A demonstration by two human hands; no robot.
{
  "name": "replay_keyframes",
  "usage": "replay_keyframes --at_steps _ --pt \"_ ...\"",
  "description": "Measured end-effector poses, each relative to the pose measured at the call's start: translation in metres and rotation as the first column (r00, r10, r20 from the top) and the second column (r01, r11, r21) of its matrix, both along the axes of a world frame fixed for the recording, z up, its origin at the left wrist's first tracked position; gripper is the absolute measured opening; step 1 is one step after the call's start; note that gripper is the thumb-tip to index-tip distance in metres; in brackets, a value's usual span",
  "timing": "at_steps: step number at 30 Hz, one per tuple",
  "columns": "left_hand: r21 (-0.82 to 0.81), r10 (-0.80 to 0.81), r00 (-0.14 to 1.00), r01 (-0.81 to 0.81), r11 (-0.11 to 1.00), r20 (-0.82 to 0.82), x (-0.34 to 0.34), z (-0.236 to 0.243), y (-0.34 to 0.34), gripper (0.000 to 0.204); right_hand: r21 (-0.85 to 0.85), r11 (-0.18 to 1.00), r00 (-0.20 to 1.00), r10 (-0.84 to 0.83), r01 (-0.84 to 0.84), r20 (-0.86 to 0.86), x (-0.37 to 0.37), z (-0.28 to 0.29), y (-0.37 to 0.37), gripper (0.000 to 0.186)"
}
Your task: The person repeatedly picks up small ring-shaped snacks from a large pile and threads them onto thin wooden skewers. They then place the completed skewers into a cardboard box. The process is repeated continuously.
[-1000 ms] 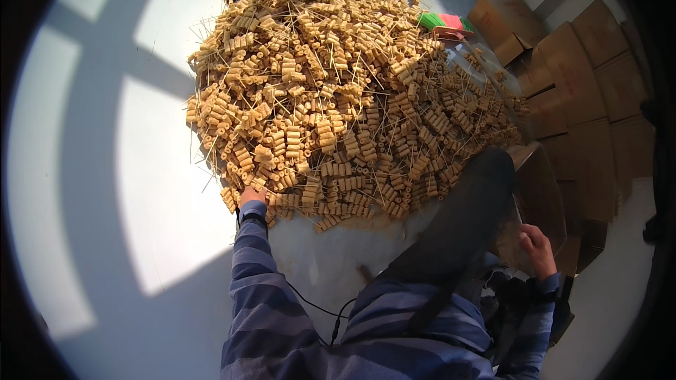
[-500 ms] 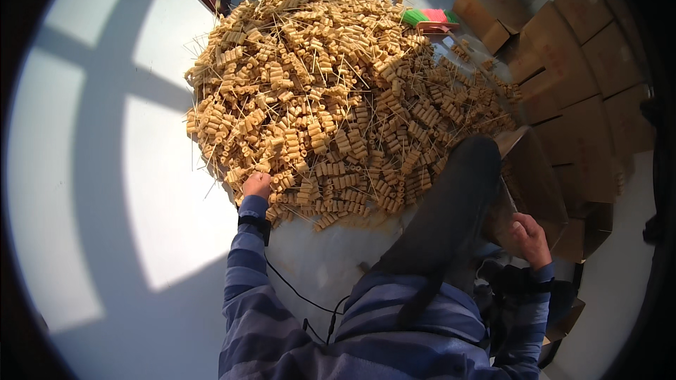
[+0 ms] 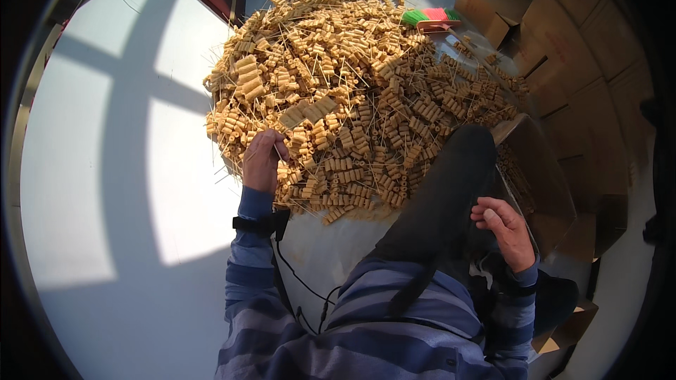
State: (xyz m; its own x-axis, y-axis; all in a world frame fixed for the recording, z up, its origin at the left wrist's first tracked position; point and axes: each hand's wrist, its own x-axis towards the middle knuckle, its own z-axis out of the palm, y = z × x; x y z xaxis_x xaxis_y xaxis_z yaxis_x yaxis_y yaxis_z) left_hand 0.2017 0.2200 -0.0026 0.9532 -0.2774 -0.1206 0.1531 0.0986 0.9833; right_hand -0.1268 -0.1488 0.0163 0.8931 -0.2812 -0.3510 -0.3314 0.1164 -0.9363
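Observation:
A large heap of skewers [image 3: 366,127], tan ridged rolls threaded on thin sticks, covers the floor before me. My left hand [image 3: 262,158] is closed at the heap's near left edge. Just beyond its fingers, two skewers look larger and nearer than the rest: one upright skewer [image 3: 250,79] and one shaded, slanting skewer [image 3: 308,112]. They appear held by their sticks, though the grip is partly hidden. My right hand [image 3: 505,231] hangs beside my knee with loosely bent fingers, thumb apart, and nothing visible in it. Close by stands an open cardboard box [image 3: 539,162] with skewers inside.
Stacked cardboard boxes [image 3: 570,77] line the right side. A green and pink brush [image 3: 431,18] lies at the heap's far right edge. My raised dark-trousered knee [image 3: 451,183] comes between heap and right hand. A black cable [image 3: 299,276] runs from my left wrist.
My left hand has lifted from the heap's edge, with two skewers now standing out beyond it. My right hand has let go of the box edge and moved slightly left.

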Motion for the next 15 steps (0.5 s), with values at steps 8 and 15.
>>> replay_keyframes --at_steps 8,15 --pt "-0.512 -0.350 0.932 0.258 0.820 -0.091 -0.134 0.028 -0.130 0.028 0.478 0.848 0.961 0.121 -0.231 0.249 0.084 0.011 0.087 0.049" --pt "-0.511 -0.537 0.828 0.396 0.763 -0.160 -0.191 0.018 -0.151 0.033 0.699 0.715 0.982 -0.136 0.008 0.128 0.073 0.010 0.065 0.040"
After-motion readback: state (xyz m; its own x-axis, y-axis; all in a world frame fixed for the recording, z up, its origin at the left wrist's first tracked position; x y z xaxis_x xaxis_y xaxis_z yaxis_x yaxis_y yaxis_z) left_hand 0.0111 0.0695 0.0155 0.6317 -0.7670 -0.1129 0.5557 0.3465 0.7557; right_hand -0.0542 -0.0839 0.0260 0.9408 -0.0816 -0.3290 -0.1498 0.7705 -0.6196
